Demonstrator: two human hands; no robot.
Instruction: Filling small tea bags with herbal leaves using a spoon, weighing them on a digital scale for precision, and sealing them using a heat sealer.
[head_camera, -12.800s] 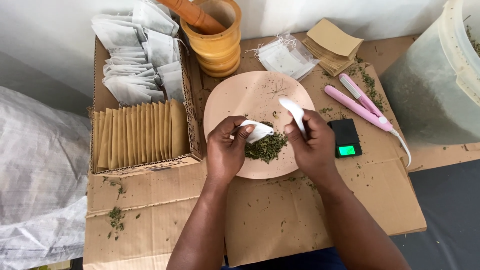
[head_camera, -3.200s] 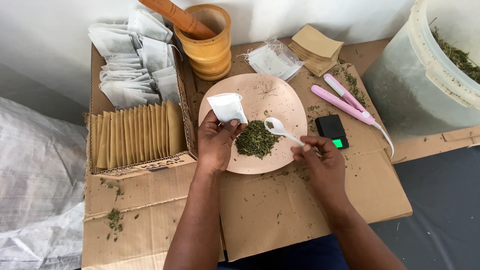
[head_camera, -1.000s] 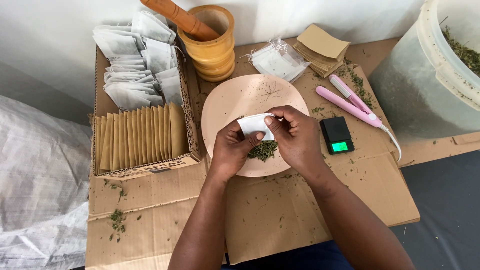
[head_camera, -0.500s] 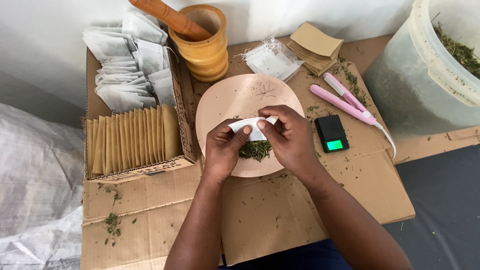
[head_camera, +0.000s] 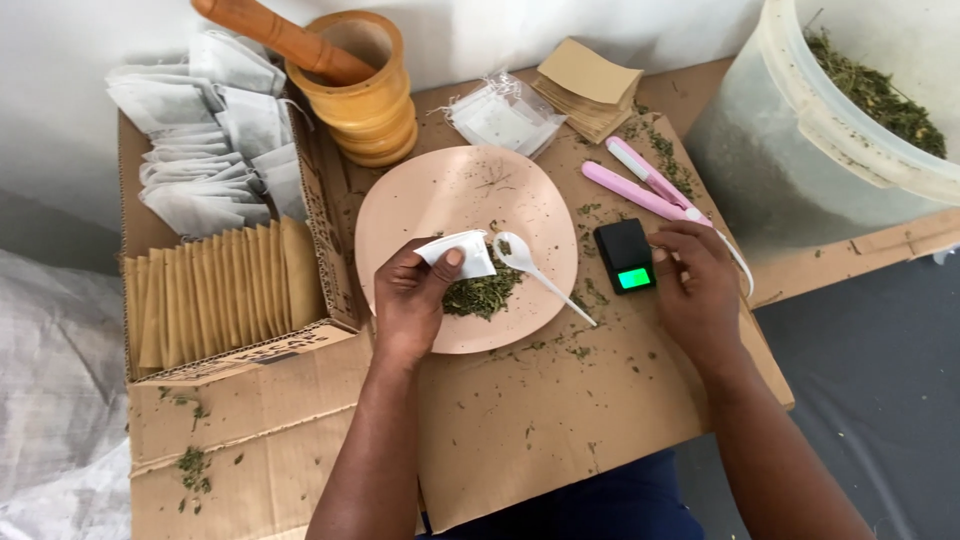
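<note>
Left hand (head_camera: 415, 300) pinches a white sachet (head_camera: 458, 254) over the plate (head_camera: 440, 195); right hand (head_camera: 695, 275), grip loosely curled and holding nothing, rests beside the scale (head_camera: 625, 256), right of the plate.

Plate (head_camera: 440, 200) pale pink, flecked green. Herb pile (head_camera: 483, 293) dark green. Sachet (head_camera: 458, 253) white. Spoon (head_camera: 530, 265) white. Scale (head_camera: 625, 256) black, display bright green. Sealer (head_camera: 640, 186) pink. Mortar (head_camera: 372, 90) yellow-orange wood; pestle (head_camera: 280, 38) reddish brown. Envelopes (head_camera: 215, 295) tan kraft. Bucket (head_camera: 850, 120) translucent white.
</note>
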